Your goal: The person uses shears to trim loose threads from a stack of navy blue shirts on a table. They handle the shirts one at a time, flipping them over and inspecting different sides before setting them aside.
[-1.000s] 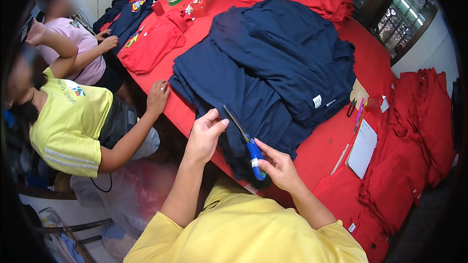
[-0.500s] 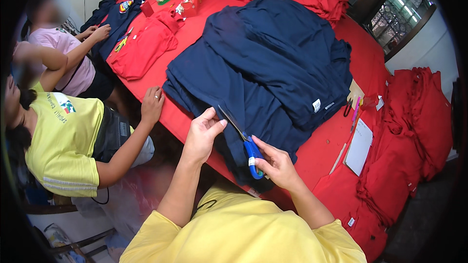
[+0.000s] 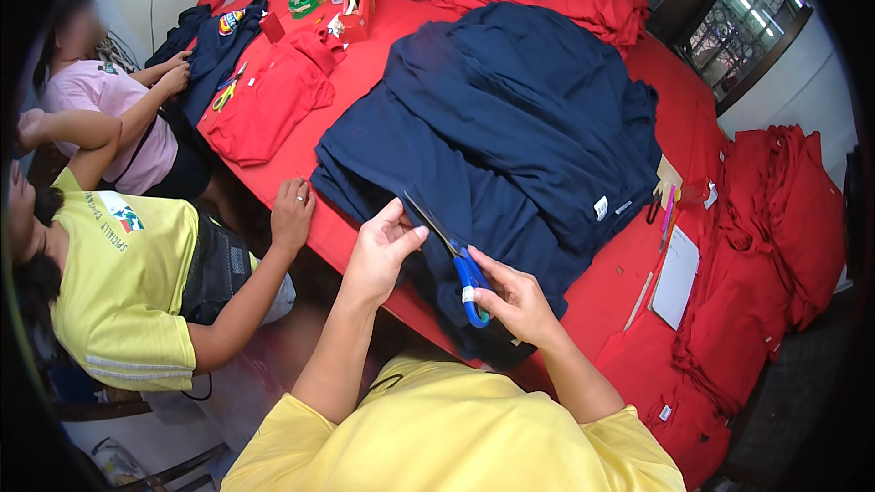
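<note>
A pair of blue-handled scissors (image 3: 472, 287) is gripped by my right hand (image 3: 518, 302), its blades pointing up and to the left over navy cloth. My left hand (image 3: 381, 253) is close to the blade tips, thumb and forefinger pinched together; anything between them is too small to make out. Under and beyond both hands lies a big heap of navy garments (image 3: 519, 118), folded over in layers. Small white labels show on the heap's right side. The navy cloth hangs over the near table edge in front of me.
A red-covered table (image 3: 592, 333) carries it all. Red garments (image 3: 766, 246) are piled on the right, beside a white notepad (image 3: 675, 278) and pens. Yellow scissors (image 3: 224, 96) lie on red cloth at left. A tape dispenser (image 3: 355, 14) stands behind. Two people are at the left edge.
My hands and the scissors keep nearly the same pose. The view has shifted slightly. At the left, the co-worker in yellow has raised a forearm toward the head.
</note>
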Action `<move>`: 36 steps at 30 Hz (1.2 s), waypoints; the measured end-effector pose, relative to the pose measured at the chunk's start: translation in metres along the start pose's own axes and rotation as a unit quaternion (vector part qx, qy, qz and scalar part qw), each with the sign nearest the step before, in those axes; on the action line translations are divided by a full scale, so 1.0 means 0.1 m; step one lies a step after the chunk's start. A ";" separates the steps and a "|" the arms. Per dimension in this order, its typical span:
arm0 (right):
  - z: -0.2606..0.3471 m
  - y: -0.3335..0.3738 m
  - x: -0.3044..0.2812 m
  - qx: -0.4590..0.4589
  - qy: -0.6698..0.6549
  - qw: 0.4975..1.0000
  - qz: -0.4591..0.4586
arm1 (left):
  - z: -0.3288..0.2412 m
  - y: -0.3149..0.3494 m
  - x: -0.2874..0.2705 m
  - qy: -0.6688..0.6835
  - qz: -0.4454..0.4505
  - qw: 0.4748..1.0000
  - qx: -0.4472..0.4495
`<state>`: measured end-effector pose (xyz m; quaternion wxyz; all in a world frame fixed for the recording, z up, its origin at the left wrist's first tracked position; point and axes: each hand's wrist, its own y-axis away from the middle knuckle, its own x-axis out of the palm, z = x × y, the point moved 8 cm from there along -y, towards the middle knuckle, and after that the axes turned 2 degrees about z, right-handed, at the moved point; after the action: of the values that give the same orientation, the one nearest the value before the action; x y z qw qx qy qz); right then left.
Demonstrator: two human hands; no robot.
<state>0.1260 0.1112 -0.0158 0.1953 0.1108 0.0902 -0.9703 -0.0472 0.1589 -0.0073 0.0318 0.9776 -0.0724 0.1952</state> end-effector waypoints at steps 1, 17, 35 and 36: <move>0.03 -0.04 0.01 0.047 -0.024 0.999 0.011 | 0.00 0.00 0.00 -0.002 0.007 1.000 -0.006; -0.08 -0.30 0.13 0.121 -0.108 0.986 0.039 | -0.03 -0.10 -0.16 0.005 0.027 0.999 -0.029; -0.17 -0.41 0.04 0.202 -0.282 0.932 0.106 | 0.16 -0.12 -0.16 -0.014 0.081 0.994 -0.075; -0.14 -0.47 -0.02 0.163 -0.269 0.947 0.069 | 0.18 -0.11 -0.16 -0.016 0.080 0.994 -0.079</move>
<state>0.1115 0.1579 -0.0220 0.2580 -0.1180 -0.1325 -0.9497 -0.0532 0.1705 -0.0301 0.0921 0.9661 -0.1662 0.1749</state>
